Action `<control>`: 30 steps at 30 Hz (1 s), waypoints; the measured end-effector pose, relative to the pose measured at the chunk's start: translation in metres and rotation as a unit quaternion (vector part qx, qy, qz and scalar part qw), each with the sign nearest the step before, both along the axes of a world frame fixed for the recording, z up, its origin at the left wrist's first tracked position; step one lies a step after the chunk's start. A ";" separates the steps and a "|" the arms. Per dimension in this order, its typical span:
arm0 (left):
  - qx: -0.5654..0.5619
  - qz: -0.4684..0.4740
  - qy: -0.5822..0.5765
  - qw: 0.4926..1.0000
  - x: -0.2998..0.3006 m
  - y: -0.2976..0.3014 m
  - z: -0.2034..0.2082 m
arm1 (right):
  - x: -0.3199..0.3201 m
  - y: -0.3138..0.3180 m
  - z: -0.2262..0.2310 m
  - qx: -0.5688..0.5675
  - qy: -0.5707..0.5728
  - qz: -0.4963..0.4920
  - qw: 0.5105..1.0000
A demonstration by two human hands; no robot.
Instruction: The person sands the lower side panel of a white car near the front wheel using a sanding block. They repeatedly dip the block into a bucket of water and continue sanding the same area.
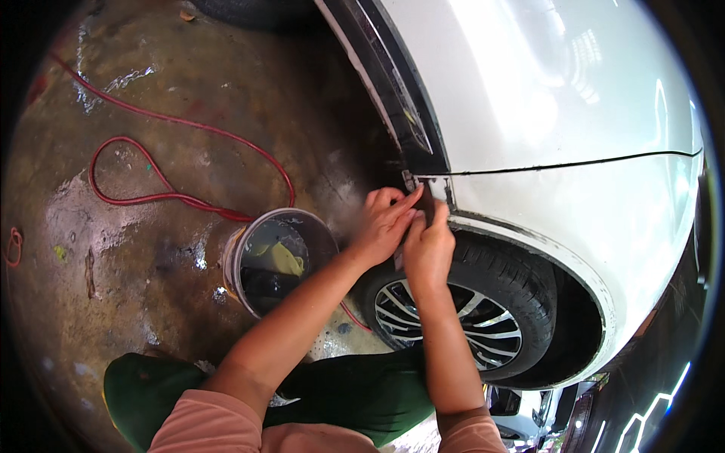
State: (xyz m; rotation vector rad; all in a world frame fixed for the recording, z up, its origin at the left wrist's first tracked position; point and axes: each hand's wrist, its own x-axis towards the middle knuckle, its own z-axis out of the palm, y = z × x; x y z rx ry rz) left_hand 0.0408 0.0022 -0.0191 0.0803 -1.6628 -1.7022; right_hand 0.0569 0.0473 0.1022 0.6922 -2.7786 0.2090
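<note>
Both hands meet at the lower corner of a white car's body panel [529, 204], just ahead of the wheel arch. My right hand [429, 243] is closed on a thin dark brown strip [427, 205], its thumb and fingers along the strip. My left hand [389, 223] reaches in from the left, fingertips against the same strip, with its index finger stretched forward and other fingers bent. The strip lies by the panel's scuffed, partly bare edge [440, 187]. My fingers hide part of it, and its exact kind is unclear.
Below the hands is the car's wheel [453, 321], with a black tyre and silver spokes. A bucket [236, 260] of water with a yellow-green cloth [287, 258] stands at my left. A red hose [189, 121] loops over the wet concrete floor [143, 287].
</note>
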 end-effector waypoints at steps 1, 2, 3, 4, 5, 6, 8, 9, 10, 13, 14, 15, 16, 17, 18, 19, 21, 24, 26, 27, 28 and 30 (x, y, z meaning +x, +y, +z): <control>0.003 -0.006 -0.004 1.000 0.002 0.003 -0.002 | -0.002 0.005 -0.003 -0.010 0.024 0.036 0.999; 0.006 -0.012 -0.007 1.000 0.002 0.007 -0.003 | -0.002 0.009 -0.003 -0.019 0.048 0.071 0.996; 0.026 -0.009 0.016 1.000 0.005 0.009 -0.003 | 0.001 0.007 -0.001 -0.035 0.028 0.045 0.998; 0.012 0.001 0.008 1.000 0.003 0.007 -0.003 | 0.005 0.004 0.004 -0.051 0.008 0.019 0.998; -0.002 0.011 -0.001 1.000 -0.002 0.002 -0.004 | 0.003 0.000 0.004 -0.040 0.002 0.014 0.999; -0.016 0.019 -0.003 1.000 -0.005 0.001 -0.001 | 0.002 0.000 0.003 -0.030 0.000 0.010 1.000; 0.044 0.001 0.003 0.999 0.000 0.003 -0.002 | 0.000 0.002 -0.001 -0.009 -0.004 0.003 1.000; 0.061 0.001 0.003 0.998 0.004 0.005 -0.001 | 0.000 0.005 -0.001 -0.026 -0.011 -0.005 1.000; 0.078 0.002 0.004 0.997 0.006 0.004 0.000 | -0.001 0.005 0.003 -0.033 -0.008 0.005 0.999; 0.093 0.032 0.016 0.995 0.007 -0.001 0.009 | 0.001 0.003 0.016 -0.043 0.007 0.028 0.999; 0.091 0.041 0.019 0.995 0.009 -0.003 0.012 | 0.001 0.004 0.017 -0.029 0.008 0.027 0.999; 0.052 0.083 0.030 0.995 0.008 0.000 0.011 | 0.000 0.003 0.020 -0.012 0.011 0.029 0.999; 0.064 0.073 0.024 0.995 0.010 0.005 0.011 | 0.000 0.002 0.023 0.006 0.014 0.031 0.999; 0.075 0.064 0.019 0.995 0.012 0.011 0.013 | 0.003 0.000 0.026 0.021 0.016 0.032 0.999; 0.089 0.053 0.012 0.995 0.015 0.018 0.013 | 0.003 0.000 0.027 0.051 0.017 0.028 0.998; 0.092 0.049 0.024 0.994 0.015 0.023 0.014 | 0.003 0.001 0.029 0.081 0.018 0.025 0.996; 0.119 0.002 0.001 0.993 0.017 0.028 0.017 | 0.004 -0.003 0.039 0.143 0.016 0.027 0.989; 0.151 -0.014 -0.016 0.988 0.022 0.034 0.023 | 0.002 -0.008 0.048 0.205 0.027 0.036 0.978; 0.188 -0.006 -0.016 0.982 0.019 0.040 0.021 | 0.003 -0.023 0.050 0.230 0.012 0.045 0.972; 0.185 -0.009 -0.012 0.983 0.017 0.041 0.021 | 0.003 -0.029 0.050 0.245 0.012 0.039 0.969; 0.183 -0.012 -0.009 0.983 0.015 0.041 0.021 | 0.003 -0.033 0.051 0.261 0.012 0.034 0.965; 0.182 -0.018 -0.014 0.983 0.012 0.043 0.021 | 0.003 -0.036 0.063 0.267 0.000 0.032 0.963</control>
